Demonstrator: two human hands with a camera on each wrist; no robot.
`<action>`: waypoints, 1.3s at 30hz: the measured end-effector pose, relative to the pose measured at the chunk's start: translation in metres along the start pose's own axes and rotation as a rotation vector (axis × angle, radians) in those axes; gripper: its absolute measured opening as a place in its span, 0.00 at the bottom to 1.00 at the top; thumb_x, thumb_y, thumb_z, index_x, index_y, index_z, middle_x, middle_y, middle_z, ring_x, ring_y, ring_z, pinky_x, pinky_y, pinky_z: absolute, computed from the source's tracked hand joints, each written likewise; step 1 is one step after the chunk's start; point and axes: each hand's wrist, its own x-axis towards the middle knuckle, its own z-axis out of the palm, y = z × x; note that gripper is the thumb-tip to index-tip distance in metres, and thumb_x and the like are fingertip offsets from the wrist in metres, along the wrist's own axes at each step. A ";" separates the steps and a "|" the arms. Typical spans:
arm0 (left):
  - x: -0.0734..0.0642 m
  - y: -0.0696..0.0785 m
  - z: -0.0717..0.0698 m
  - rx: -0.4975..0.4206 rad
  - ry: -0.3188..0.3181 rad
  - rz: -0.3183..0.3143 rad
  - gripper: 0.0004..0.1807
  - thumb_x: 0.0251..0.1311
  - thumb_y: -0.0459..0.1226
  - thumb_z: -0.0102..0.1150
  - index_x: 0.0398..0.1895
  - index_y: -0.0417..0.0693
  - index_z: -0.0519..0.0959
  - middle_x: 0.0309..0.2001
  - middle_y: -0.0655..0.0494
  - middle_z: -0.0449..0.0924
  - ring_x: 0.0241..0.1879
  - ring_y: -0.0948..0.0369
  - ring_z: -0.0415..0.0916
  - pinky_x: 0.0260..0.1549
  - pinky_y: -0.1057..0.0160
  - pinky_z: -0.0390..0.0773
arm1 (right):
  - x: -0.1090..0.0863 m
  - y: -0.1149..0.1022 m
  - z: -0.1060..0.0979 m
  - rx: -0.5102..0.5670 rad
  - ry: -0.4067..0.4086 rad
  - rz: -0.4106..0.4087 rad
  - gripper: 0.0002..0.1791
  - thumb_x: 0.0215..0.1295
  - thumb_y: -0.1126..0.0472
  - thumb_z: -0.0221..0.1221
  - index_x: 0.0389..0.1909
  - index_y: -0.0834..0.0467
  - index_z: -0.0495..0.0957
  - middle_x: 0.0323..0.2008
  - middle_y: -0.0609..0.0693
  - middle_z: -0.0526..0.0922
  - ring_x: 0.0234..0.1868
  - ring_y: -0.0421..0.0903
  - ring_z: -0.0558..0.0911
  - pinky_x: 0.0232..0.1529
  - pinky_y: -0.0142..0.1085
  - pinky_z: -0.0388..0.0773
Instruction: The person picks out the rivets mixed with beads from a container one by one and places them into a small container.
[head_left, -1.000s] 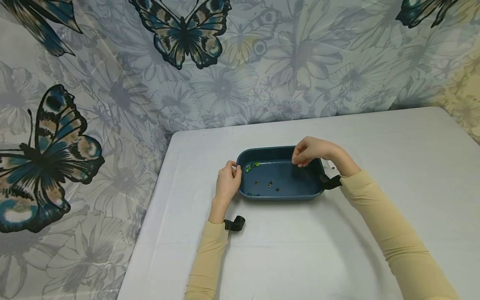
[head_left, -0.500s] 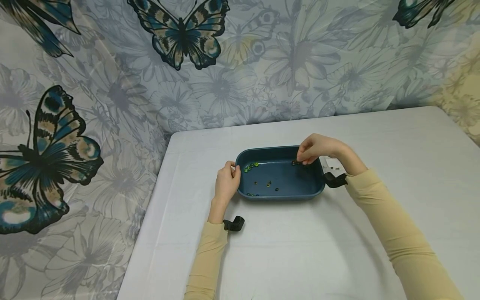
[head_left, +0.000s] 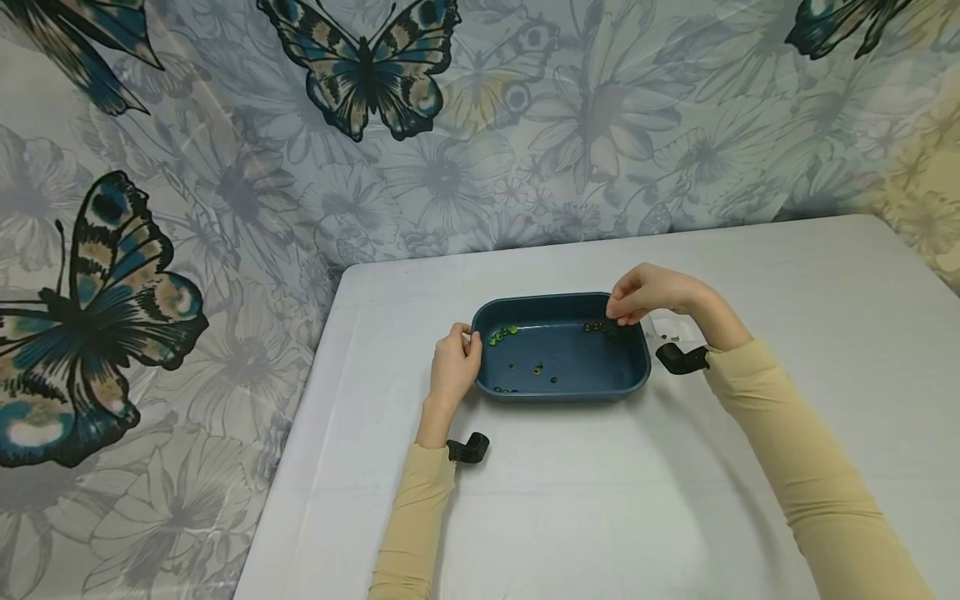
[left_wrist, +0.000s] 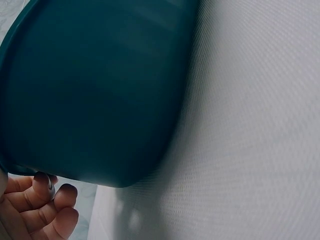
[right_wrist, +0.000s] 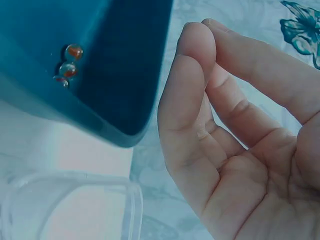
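Observation:
A dark blue rectangular tray (head_left: 592,367) sits on the table. My left hand (head_left: 454,362) grips its left rim, with curled fingers (left_wrist: 66,195) at the rim in the left wrist view. Over the tray's far right corner is my right hand (head_left: 656,293). Its thumb and index fingertips are pressed together, and nothing shows between them. Below this hand, a row of reddish-brown glass marbles (head_left: 597,327) lies along the tray's far side; orange-streaked clear marbles (right_wrist: 68,69) show in the right wrist view. Green marbles (head_left: 503,334) form a curve at the left end.
A few loose marbles (head_left: 537,367) lie mid-tray, and darker ones (head_left: 506,389) line the near left edge. Just right of the tray stands a clear plastic container (right_wrist: 136,210) with small items in it. A butterfly-patterned cloth (head_left: 450,167) hangs behind the white table (head_left: 570,500).
My right hand has drawn rightward and slightly up, from inside the tray to its right corner, uncovering the reddish-brown marbles. My left hand has stayed on the rim.

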 end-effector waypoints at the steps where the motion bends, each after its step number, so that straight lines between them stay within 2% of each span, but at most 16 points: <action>1: 0.000 0.000 0.000 0.001 0.001 0.002 0.12 0.66 0.35 0.48 0.43 0.35 0.75 0.13 0.58 0.65 0.11 0.64 0.60 0.13 0.68 0.61 | -0.001 0.001 -0.001 0.001 -0.001 0.000 0.11 0.61 0.65 0.59 0.37 0.71 0.77 0.27 0.53 0.80 0.32 0.49 0.81 0.38 0.38 0.78; 13: -0.001 0.001 0.000 -0.001 -0.010 -0.009 0.12 0.66 0.36 0.48 0.43 0.35 0.75 0.13 0.58 0.65 0.11 0.64 0.61 0.13 0.68 0.61 | -0.013 0.010 -0.010 0.007 0.014 0.009 0.13 0.62 0.63 0.58 0.38 0.72 0.77 0.28 0.53 0.80 0.31 0.47 0.80 0.39 0.41 0.78; 24: -0.001 0.000 0.000 -0.002 -0.012 -0.007 0.12 0.66 0.36 0.48 0.44 0.35 0.75 0.14 0.58 0.65 0.11 0.64 0.61 0.13 0.68 0.62 | -0.025 0.019 -0.018 0.014 0.047 0.037 0.15 0.62 0.63 0.58 0.39 0.74 0.76 0.28 0.54 0.79 0.32 0.49 0.80 0.39 0.40 0.78; 39: -0.001 0.001 -0.001 -0.002 -0.006 0.001 0.12 0.66 0.36 0.48 0.43 0.34 0.75 0.14 0.58 0.64 0.11 0.64 0.60 0.13 0.68 0.61 | -0.037 0.027 -0.025 0.025 0.072 0.060 0.15 0.63 0.61 0.58 0.40 0.72 0.76 0.32 0.54 0.80 0.32 0.45 0.80 0.40 0.39 0.77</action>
